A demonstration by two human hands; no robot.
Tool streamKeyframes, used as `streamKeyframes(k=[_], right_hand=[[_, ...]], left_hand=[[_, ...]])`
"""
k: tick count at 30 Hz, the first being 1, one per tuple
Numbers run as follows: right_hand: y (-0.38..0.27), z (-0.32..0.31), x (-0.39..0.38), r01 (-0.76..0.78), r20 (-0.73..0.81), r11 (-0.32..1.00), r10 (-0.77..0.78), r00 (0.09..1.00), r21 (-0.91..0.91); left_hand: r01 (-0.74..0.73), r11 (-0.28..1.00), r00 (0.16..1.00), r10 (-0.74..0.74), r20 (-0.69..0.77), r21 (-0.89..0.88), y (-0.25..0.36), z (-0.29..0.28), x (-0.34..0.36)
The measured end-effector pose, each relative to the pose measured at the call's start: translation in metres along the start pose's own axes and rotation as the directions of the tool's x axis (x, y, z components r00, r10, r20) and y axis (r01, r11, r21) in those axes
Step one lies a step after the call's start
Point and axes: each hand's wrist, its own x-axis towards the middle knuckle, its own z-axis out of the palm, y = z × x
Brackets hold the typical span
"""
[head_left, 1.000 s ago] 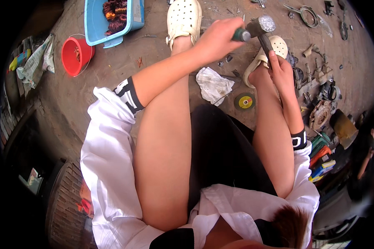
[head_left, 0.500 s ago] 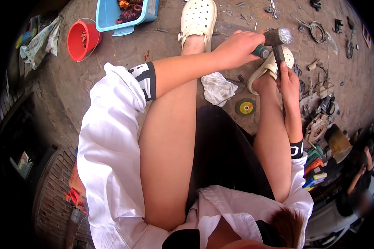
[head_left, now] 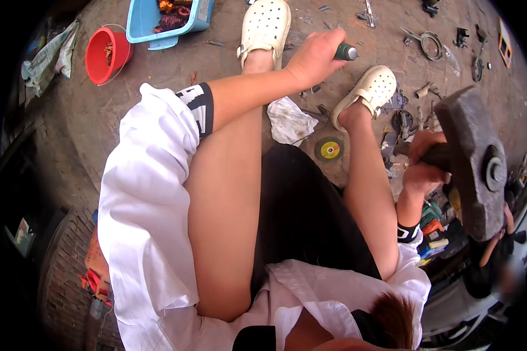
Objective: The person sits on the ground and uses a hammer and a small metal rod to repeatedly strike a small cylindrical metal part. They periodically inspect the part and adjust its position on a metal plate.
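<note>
On the dirt ground between your two cream clogs, your left hand is closed in a fist around a dark green-handled tool. Only the rounded butt end of that tool shows past your fingers; it points toward the right of the view and slightly up, so the visible part of its long axis runs roughly left to right. The working end is hidden under your fist, and you cannot tell what it bears on.

Your right hand is wrapped tightly around the dark handle of a heavy hammer. The hammer is raised close to the camera at the right side of the view, well apart from the left hand. Its grey steel head stands nearly on end, with its long axis running from upper left to lower right; the handle runs crosswise from the head toward your fist.

Near your right clog lie a crumpled white rag and a grinding disc with a yellow centre. Scattered metal parts cover the ground to the upper right. A red bucket and a blue tray holding reddish wire stand at the upper left, beyond your left clog.
</note>
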Motion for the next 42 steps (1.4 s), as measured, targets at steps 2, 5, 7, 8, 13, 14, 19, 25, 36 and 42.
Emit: streamKeyframes(k=[2, 5, 7, 8, 13, 14, 19, 25, 36, 42], right_hand=[[0.029, 0.018, -0.007, 0.003, 0.020, 0.909, 0.006, 1.000, -0.417], [0.048, 0.038, -0.004, -0.305, 0.177, 0.816, 0.436, 0.882, -0.490], [0.050, 0.023, -0.024, -0.482, 0.139, 0.842, 0.522, 0.842, -0.243], [0.040, 0.019, -0.027, -0.465, 0.050, 0.862, 0.483, 0.874, -0.203], [0.046, 0.015, -0.007, -0.466, -0.157, 0.879, 0.448, 0.880, -0.103], [0.046, 0.016, -0.005, -0.490, -0.148, 0.867, 0.475, 0.867, -0.088], [0.063, 0.027, -0.002, -0.557, -0.164, 0.753, 0.536, 0.828, -0.350], [0.101, 0.036, -0.020, -0.503, -0.084, 0.444, 0.682, 0.726, -0.742], [0.125, 0.053, -0.005, 0.197, 0.265, 0.559, 0.043, 0.963, -0.806], [0.131, 0.132, 0.040, 0.070, 0.466, 0.892, 0.166, 0.869, -0.447]], left_hand=[[0.006, 1.000, 1.000, -0.006, -0.006, -0.028, 0.002, -0.002, 0.002], [0.018, 0.997, 1.000, -0.019, 0.003, 0.072, -0.022, -0.009, -0.008], [-0.014, 0.999, 1.000, 0.013, 0.014, 0.034, -0.014, -0.010, -0.006], [-0.033, 0.999, 0.999, 0.032, 0.029, 0.017, -0.004, -0.008, -0.013], [-0.248, 0.964, 0.944, 0.262, 0.201, -0.093, 0.025, -0.006, -0.011], [-0.223, 0.971, 0.948, 0.237, 0.213, -0.086, 0.025, -0.004, -0.011], [-0.149, 0.987, 0.962, 0.159, 0.223, -0.063, 0.019, -0.009, -0.014], [-0.132, 0.989, 0.970, 0.143, 0.196, -0.069, 0.013, -0.007, -0.013], [0.039, 0.901, 0.863, -0.248, -0.439, -0.432, 0.020, -0.075, 0.022], [0.105, 0.851, 0.751, -0.407, -0.519, -0.515, 0.029, -0.100, 0.019]])
